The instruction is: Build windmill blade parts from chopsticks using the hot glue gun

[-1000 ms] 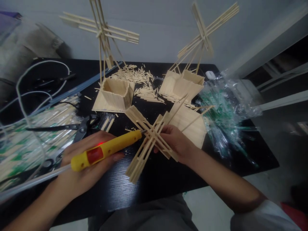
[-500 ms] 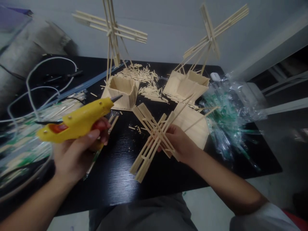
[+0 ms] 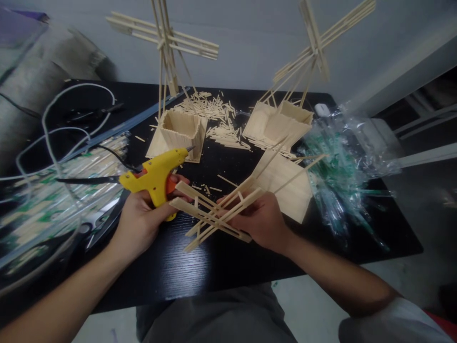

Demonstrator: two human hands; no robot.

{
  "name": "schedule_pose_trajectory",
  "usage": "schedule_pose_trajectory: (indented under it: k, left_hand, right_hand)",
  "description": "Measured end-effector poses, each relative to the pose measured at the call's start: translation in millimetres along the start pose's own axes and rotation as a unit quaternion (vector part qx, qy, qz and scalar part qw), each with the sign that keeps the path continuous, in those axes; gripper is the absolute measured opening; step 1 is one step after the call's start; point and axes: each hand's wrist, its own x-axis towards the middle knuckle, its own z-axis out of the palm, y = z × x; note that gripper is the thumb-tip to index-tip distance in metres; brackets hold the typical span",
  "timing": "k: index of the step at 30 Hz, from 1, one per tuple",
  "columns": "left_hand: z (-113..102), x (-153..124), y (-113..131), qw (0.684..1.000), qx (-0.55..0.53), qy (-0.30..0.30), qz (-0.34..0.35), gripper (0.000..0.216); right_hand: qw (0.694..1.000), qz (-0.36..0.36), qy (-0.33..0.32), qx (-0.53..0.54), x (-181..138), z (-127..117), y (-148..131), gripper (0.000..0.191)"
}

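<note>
My left hand (image 3: 141,221) is closed around a yellow glue gun (image 3: 157,174) with an orange trigger, its nozzle pointing right and away from me. My right hand (image 3: 262,219) grips a cross of glued wooden sticks (image 3: 210,214), tilted nearly flat above the black table (image 3: 200,267). One blade of the cross reaches to the fingers of my left hand. A flat wooden stick base with thin rods (image 3: 285,178) lies just beyond my right hand.
Two stick windmills on box bases stand at the back, one left (image 3: 178,128) and one right (image 3: 282,121). Loose cut sticks (image 3: 214,114) lie between them. Crumpled plastic wrappers (image 3: 339,166) fill the right, bundled sticks (image 3: 53,190), white cable (image 3: 43,124) and pliers (image 3: 96,221) the left.
My left hand pulled the glue gun off the cross, lifted it left, then brought it back near the cross. My right hand turned the cross from facing me to nearly flat.
</note>
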Motion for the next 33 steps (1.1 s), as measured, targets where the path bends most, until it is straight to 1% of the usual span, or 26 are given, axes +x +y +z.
schedule_pose_trajectory:
  k: [4,8,10,14,19,22,28,33]
  left_hand:
    - [-0.6,-0.7,-3.6,1.000,-0.002,-0.005,-0.008,0.036]
    - [-1.8,-2.7,-4.6,0.999,0.030,-0.032,-0.021,0.033]
    - [-2.0,-4.0,-4.7,0.998,0.038,-0.042,-0.027,0.036]
    - [-1.6,-4.5,-5.4,0.998,0.041,-0.043,-0.003,0.044]
    - [-3.0,-2.1,-5.9,0.997,0.069,-0.043,0.006,0.040]
    - [-1.7,-1.5,-4.7,0.997,0.067,-0.039,0.009,0.041]
    - [3.7,-1.0,-1.6,0.996,0.076,-0.034,0.008,0.040]
    - [3.5,-0.6,-0.5,0.998,0.061,-0.026,0.007,0.042]
  right_hand:
    - [0.999,-0.023,-0.001,-0.030,-1.1,1.3,0.1,0.025]
    - [0.998,-0.038,-0.001,-0.058,-2.3,3.2,1.4,0.024]
    - [0.998,-0.031,-0.002,-0.048,-2.2,3.1,3.9,0.025]
    - [0.999,-0.001,-0.029,0.025,0.9,1.6,9.2,0.029]
    - [0.995,0.051,-0.043,0.076,6.4,2.0,11.2,0.032]
    - [0.994,0.066,-0.042,0.082,8.1,2.4,12.5,0.032]
    - [0.994,0.073,-0.041,0.066,8.4,1.6,13.8,0.033]
    - [0.993,0.074,-0.049,0.078,7.8,3.0,12.9,0.030]
